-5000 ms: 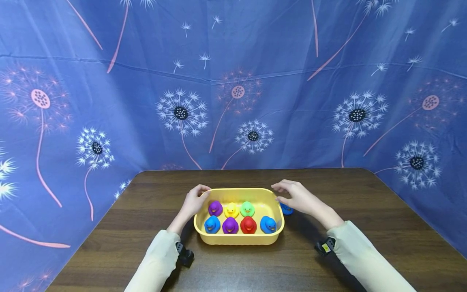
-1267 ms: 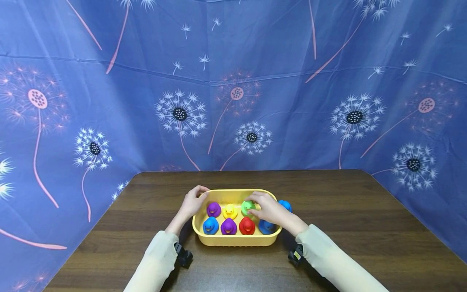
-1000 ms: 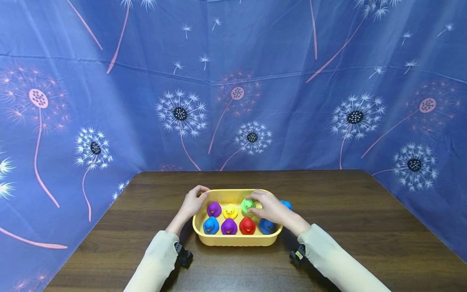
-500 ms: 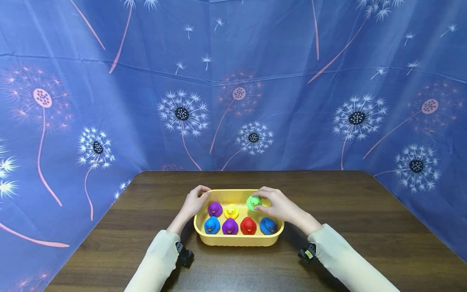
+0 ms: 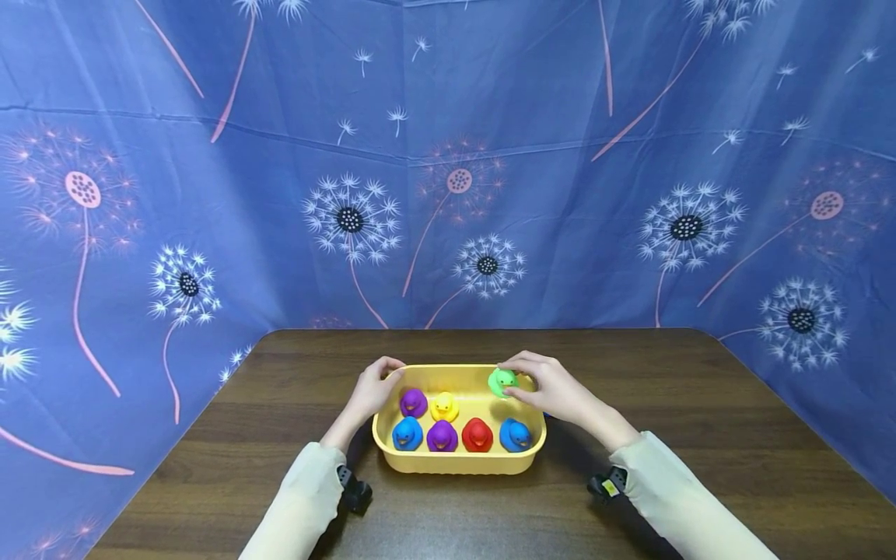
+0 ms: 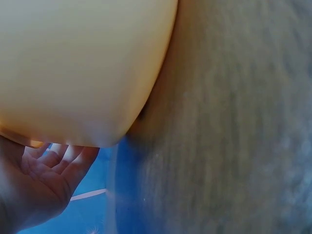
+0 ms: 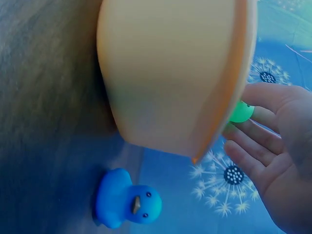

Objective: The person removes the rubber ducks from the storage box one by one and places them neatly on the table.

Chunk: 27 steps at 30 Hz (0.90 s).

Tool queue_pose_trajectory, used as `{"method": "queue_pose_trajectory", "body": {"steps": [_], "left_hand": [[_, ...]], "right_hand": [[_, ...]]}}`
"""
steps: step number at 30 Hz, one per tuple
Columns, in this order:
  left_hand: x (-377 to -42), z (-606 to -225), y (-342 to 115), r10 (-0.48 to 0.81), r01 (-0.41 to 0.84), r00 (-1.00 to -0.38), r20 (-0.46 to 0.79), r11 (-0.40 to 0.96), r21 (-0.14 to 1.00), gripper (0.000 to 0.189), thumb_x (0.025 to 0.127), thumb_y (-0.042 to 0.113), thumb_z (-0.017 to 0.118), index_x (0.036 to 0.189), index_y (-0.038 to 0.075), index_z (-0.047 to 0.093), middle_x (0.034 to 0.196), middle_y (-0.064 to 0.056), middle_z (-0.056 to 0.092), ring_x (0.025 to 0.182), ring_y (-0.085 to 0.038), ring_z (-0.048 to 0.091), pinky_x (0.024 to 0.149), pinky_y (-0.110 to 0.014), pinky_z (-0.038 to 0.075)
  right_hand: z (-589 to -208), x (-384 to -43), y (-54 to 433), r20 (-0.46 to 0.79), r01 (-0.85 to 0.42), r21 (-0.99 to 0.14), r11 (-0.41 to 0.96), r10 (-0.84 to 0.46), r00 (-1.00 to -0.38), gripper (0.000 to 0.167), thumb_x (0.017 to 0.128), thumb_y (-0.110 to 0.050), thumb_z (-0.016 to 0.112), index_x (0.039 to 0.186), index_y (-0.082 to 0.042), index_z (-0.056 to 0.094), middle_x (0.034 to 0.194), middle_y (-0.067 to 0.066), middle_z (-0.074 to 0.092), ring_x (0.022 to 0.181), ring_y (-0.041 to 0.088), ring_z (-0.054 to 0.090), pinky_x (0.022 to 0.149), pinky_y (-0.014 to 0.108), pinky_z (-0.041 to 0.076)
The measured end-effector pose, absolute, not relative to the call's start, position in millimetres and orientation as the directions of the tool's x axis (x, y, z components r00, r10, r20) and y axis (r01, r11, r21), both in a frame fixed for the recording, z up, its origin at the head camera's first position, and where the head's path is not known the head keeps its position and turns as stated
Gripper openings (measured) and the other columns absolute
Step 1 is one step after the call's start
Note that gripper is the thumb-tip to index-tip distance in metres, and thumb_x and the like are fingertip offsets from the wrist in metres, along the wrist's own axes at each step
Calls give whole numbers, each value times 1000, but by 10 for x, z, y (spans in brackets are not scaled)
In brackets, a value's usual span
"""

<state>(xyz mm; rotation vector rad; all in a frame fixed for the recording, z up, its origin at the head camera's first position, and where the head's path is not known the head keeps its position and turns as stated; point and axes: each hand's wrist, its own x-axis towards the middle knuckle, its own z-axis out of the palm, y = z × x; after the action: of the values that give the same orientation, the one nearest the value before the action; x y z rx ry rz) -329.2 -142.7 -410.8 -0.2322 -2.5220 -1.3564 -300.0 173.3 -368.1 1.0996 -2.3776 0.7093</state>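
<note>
My right hand (image 5: 560,393) pinches a green rubber duck (image 5: 502,380) between thumb and fingers, held up at the far right corner of the yellow tub (image 5: 458,464). In the right wrist view only part of the green duck (image 7: 242,113) shows past the tub's rim. My left hand (image 5: 369,391) grips the tub's rim at its far left corner. Inside, the back row has a purple duck (image 5: 414,402) and a yellow duck (image 5: 444,406). The front row has a blue duck (image 5: 407,434), a purple duck (image 5: 442,436), a red duck (image 5: 477,435) and another blue duck (image 5: 515,435).
Outside the tub, on its right, a blue duck (image 7: 129,200) sits on the brown wooden table (image 5: 462,513); my right hand mostly hides it in the head view. A blue curtain with dandelion prints (image 5: 560,194) hangs behind the table.
My right hand went from the tub's right side into it and took hold of the green duck. It has lifted the duck and moved it rightward. My left hand stays on the rim.
</note>
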Motion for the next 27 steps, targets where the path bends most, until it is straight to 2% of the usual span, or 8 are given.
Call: {"method": "queue_pose_trajectory", "body": {"steps": [9,19,27], "left_hand": [[-3296,-4105,-1416,14,254,-955,296,552,794,15,91,14,59,100,4,64,92,-12,69,83,-19,57,70,-27,43],[-3290,-4097,-1424,29,258,-958,285,524,812,16,91,14,59,101,3,64,81,-13,67,70,-11,50,64,-25,40],[-3278,-4083,-1421,30,255,-959,283,528,810,16,91,14,60,101,2,64,84,-13,67,73,-13,52,65,-26,41]], "right_hand": [[-3631,-2984,1903,541,-760,-306,574,-551,-635,39,77,-11,75,114,-3,65,106,5,66,88,16,64,76,37,53],[-3633,-2973,2039,553,-761,-312,569,-542,-633,37,76,-8,76,111,-1,65,105,6,66,84,15,64,74,35,53],[-3627,-2966,2134,582,-775,-278,568,-542,-606,37,75,-8,77,109,-1,65,103,6,66,83,14,63,73,32,53]]}}
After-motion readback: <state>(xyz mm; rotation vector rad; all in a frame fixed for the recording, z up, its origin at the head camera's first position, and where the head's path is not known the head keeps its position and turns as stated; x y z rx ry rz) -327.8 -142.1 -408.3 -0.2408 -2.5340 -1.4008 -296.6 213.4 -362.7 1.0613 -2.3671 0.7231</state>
